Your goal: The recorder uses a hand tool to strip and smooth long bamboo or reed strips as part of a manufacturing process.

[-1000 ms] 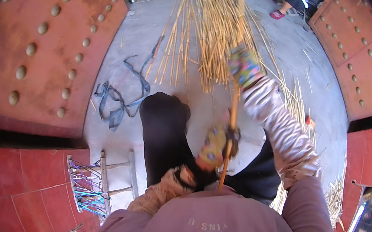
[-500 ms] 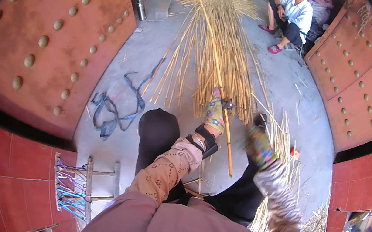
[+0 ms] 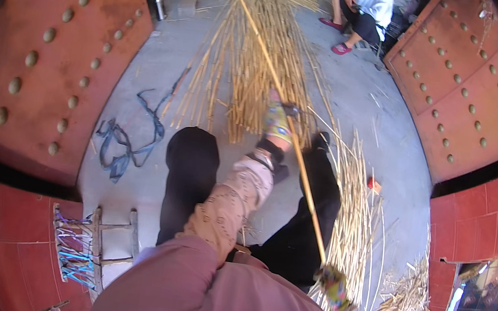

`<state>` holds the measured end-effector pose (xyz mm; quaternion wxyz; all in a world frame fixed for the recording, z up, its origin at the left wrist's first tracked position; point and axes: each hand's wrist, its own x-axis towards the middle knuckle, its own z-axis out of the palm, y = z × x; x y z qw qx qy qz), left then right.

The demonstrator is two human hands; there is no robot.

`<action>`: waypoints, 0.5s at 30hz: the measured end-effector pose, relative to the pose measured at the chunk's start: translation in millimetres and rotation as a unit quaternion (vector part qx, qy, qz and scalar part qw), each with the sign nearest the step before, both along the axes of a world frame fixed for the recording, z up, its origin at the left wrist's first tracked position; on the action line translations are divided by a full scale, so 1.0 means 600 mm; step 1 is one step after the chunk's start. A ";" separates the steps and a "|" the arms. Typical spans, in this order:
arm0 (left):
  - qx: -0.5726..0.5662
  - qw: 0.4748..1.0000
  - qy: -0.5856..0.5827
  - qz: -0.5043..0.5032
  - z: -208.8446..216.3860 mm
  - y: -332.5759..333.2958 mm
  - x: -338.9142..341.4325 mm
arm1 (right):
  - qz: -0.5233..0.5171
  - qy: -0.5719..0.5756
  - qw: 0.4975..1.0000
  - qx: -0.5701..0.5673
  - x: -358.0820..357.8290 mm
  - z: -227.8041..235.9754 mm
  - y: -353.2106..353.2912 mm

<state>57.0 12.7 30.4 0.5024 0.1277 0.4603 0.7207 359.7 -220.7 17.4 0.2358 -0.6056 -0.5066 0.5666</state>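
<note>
A long yellowish reed stalk (image 3: 306, 186) runs slantwise from the far end of the view down to my right side. My left hand (image 3: 277, 123), in a flowered glove, is closed round its middle. Beside those fingers sits a small dark tool (image 3: 291, 109) against the stalk; its exact kind is unclear. Low on the right, my gloved right hand (image 3: 334, 287) is closed at the stalk's near end. Beyond my left hand lies a spread bundle of brown reed stalks (image 3: 248, 86) on the floor.
Pale stripped stalks (image 3: 354, 216) lie beside my right leg, with a heap of husks (image 3: 397, 310) nearer. Blue strapping (image 3: 121, 148) lies left. A wooden stool (image 3: 95, 245) stands near-left. Studded doors (image 3: 54, 60) flank the floor. A seated person (image 3: 368, 11) is at the back right.
My right hand has moved down and back to the stalk's near end. The stalk now reaches farther toward me, sliding past my left hand. The whole view has shifted somewhat.
</note>
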 end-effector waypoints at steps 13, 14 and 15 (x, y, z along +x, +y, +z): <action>0.024 0.964 -0.251 -0.085 -0.023 -0.023 0.123 | -0.017 0.208 0.978 0.014 -0.199 0.068 0.242; 0.025 0.970 -0.227 -0.081 -0.022 -0.018 0.121 | 0.011 0.226 0.970 -0.085 -0.195 0.049 0.275; 0.022 0.972 -0.223 -0.068 -0.035 -0.014 0.097 | 0.030 0.164 0.985 -0.052 -0.211 0.058 0.256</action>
